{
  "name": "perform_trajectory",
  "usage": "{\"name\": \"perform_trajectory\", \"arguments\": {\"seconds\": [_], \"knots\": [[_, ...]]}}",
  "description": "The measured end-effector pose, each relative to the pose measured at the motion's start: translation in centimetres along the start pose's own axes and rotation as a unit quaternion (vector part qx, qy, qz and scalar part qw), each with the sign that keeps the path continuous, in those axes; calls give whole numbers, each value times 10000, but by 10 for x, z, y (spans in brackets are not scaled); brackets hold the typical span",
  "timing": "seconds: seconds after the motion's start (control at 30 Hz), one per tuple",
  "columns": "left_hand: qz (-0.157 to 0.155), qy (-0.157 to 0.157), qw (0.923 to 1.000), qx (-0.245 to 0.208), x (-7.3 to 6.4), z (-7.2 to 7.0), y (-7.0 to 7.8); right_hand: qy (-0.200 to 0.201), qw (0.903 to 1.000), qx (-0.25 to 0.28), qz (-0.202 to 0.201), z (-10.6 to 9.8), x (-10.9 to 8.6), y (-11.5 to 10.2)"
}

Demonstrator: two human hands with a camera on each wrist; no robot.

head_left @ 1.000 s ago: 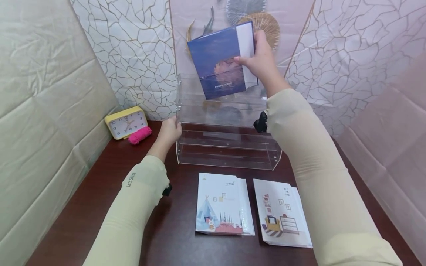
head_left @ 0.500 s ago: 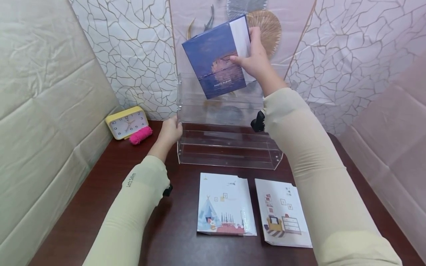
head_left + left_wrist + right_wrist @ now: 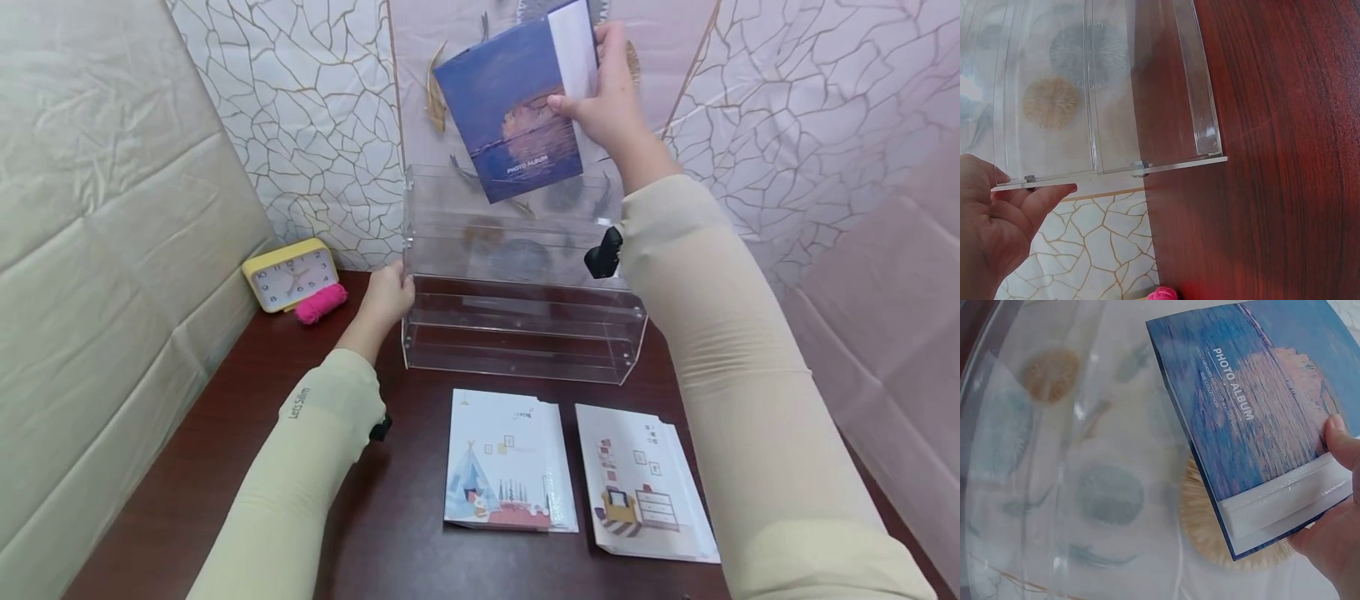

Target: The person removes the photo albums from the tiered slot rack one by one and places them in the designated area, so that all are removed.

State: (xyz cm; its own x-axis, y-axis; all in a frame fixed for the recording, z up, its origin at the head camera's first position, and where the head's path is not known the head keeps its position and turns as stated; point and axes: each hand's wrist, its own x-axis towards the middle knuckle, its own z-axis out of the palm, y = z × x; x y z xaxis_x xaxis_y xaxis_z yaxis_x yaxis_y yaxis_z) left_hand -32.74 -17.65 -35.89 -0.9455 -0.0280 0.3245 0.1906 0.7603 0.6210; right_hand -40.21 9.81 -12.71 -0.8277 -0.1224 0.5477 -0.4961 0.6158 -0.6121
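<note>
A blue photo album [image 3: 510, 108] with a white band down its right side is tilted in the air above a clear acrylic rack [image 3: 517, 358]. My right hand [image 3: 611, 104] grips it by the white side, thumb on the front cover and fingers behind. In the right wrist view the photo album [image 3: 1241, 406] shows its printed title, with the thumb pressed on the cover. At the rack's left side my left hand [image 3: 388, 296] holds the edge. The left wrist view shows that hand [image 3: 1004, 225] pinching the clear side panel [image 3: 1116, 172] between thumb and fingers.
Two white albums with drawn room scenes lie flat before the rack, a tent one [image 3: 506, 458] and an armchair one [image 3: 641, 483]. A yellow clock [image 3: 288, 275] and a pink yarn roll [image 3: 321, 304] sit at the left back. Patterned cloth [image 3: 322, 125] hangs behind the dark table [image 3: 247, 400].
My right hand has moved up with the blue album, which first shifted slightly left and then right. The left hand keeps its hold on the rack.
</note>
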Motion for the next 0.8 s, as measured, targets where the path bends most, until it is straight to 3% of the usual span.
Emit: {"name": "perform_trajectory", "arguments": {"seconds": [0.27, 0.47, 0.63, 0.8], "knots": [[-6, -104, 9999, 0, -1, -2, 0, 69, 9993, 298, 233, -27, -1, -3], [-94, -150, 9998, -28, 0, 0, 0, 288, 9972, 660, 198, -43, -15, -7], [-93, -145, 9998, -39, 1, 0, -1, -25, 9906, 1281, 473, -48, -45, -14], [-68, -129, 9999, -88, 0, 0, -2, -739, 9742, 1814, 1124, -30, -96, -8]]}}
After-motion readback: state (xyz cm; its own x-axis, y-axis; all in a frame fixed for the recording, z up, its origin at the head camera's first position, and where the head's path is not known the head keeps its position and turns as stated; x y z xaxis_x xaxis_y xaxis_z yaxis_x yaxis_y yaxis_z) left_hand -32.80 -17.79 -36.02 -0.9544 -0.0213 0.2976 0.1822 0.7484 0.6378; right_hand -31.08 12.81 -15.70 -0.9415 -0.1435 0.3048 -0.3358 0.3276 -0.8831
